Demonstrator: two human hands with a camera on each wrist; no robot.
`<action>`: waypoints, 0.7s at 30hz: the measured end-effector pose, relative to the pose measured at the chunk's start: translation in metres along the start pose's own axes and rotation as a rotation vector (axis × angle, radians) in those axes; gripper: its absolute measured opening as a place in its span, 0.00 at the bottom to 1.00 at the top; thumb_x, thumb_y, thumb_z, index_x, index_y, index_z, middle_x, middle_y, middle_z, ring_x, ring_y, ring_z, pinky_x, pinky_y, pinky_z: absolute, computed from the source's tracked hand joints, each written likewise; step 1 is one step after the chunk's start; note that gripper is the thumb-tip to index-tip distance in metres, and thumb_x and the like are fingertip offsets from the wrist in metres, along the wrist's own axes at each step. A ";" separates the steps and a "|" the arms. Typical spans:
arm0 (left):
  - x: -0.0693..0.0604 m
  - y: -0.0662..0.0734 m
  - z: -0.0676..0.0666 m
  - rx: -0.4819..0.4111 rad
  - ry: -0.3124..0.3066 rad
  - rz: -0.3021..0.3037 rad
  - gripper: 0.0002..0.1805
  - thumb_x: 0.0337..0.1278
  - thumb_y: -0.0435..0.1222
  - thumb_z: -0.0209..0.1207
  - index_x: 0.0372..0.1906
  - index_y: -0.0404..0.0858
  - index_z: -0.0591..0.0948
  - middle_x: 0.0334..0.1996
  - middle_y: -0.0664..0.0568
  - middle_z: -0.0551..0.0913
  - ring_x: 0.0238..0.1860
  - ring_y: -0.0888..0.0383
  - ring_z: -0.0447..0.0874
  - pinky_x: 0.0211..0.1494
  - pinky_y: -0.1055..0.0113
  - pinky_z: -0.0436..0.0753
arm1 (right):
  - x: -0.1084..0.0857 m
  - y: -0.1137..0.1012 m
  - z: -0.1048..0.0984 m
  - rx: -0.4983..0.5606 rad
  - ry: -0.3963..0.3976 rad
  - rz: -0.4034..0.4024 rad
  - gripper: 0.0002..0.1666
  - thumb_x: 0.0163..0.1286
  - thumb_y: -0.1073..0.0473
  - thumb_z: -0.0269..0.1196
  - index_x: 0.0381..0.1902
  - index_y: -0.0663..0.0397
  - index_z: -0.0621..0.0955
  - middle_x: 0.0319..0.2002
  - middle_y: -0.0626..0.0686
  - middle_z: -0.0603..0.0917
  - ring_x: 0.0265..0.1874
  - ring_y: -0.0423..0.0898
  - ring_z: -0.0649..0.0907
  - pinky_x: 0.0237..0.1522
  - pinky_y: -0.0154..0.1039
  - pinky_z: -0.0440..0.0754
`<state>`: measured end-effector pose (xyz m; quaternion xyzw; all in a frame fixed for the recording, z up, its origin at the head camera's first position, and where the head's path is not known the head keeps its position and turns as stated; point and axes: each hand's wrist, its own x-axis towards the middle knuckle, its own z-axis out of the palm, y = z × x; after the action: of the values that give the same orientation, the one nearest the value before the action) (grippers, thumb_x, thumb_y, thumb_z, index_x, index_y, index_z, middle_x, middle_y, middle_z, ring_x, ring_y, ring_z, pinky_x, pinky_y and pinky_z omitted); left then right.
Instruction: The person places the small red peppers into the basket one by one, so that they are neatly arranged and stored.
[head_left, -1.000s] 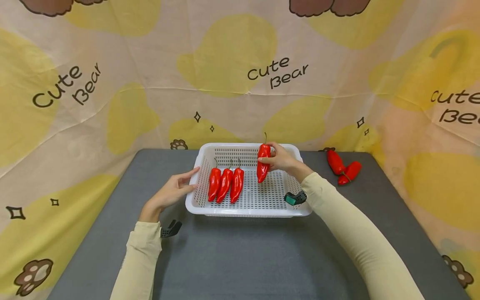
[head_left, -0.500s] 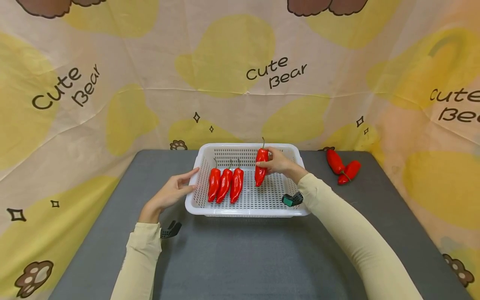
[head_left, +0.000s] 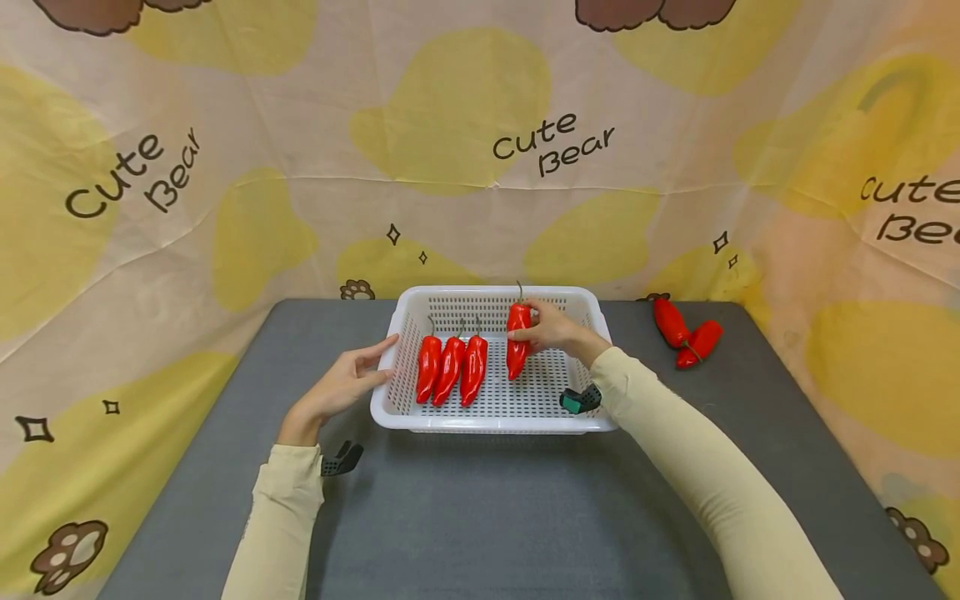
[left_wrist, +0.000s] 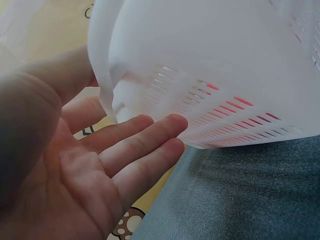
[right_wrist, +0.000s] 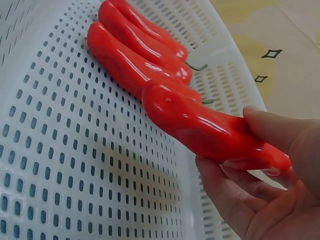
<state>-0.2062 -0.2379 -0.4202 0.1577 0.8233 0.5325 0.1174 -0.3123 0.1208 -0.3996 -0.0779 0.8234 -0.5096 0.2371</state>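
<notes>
My right hand (head_left: 555,327) holds a glossy red chili pepper (head_left: 517,342) over the right half of a white slotted plastic basket (head_left: 495,425), its stem up and its tip down. In the right wrist view, the thumb is on one side of that pepper (right_wrist: 200,122) and the fingers on the other. Three more red peppers (head_left: 452,371) lie side by side at the basket's left. At the left rim rests my left hand (head_left: 347,382); in the left wrist view, its fairly straight fingers (left_wrist: 145,145) are against or close beside the basket's outer wall (left_wrist: 200,55).
Two red peppers (head_left: 686,335) lie on the grey table (head_left: 480,517) at the back right, one touching the other. A printed cloth (head_left: 450,125) hangs behind the table. Dark wrist cameras sit at both sleeves.
My right hand has moved slightly left and lower with its pepper, nearer the three in the basket. The left hand and basket have stayed in place.
</notes>
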 end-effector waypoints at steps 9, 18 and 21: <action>0.000 0.001 0.000 0.005 0.001 0.001 0.36 0.70 0.35 0.58 0.79 0.39 0.59 0.77 0.35 0.63 0.67 0.35 0.75 0.58 0.63 0.85 | 0.005 0.004 0.002 0.006 -0.049 0.020 0.45 0.68 0.66 0.67 0.77 0.56 0.59 0.60 0.69 0.76 0.42 0.54 0.87 0.46 0.48 0.89; -0.001 0.001 0.000 0.011 0.003 0.013 0.37 0.70 0.35 0.58 0.79 0.38 0.59 0.76 0.34 0.63 0.66 0.35 0.76 0.56 0.66 0.85 | 0.006 0.002 0.006 0.019 -0.100 0.017 0.46 0.69 0.70 0.63 0.79 0.57 0.55 0.59 0.70 0.76 0.36 0.49 0.86 0.48 0.48 0.89; -0.001 0.000 -0.001 0.001 0.001 0.016 0.37 0.70 0.34 0.58 0.79 0.37 0.59 0.76 0.34 0.63 0.65 0.35 0.77 0.56 0.65 0.85 | 0.007 0.002 0.008 0.021 -0.105 0.023 0.45 0.70 0.68 0.63 0.79 0.60 0.55 0.58 0.70 0.77 0.35 0.48 0.87 0.48 0.48 0.88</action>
<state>-0.2053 -0.2387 -0.4197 0.1642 0.8224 0.5329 0.1126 -0.3143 0.1128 -0.4061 -0.0925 0.8053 -0.5107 0.2866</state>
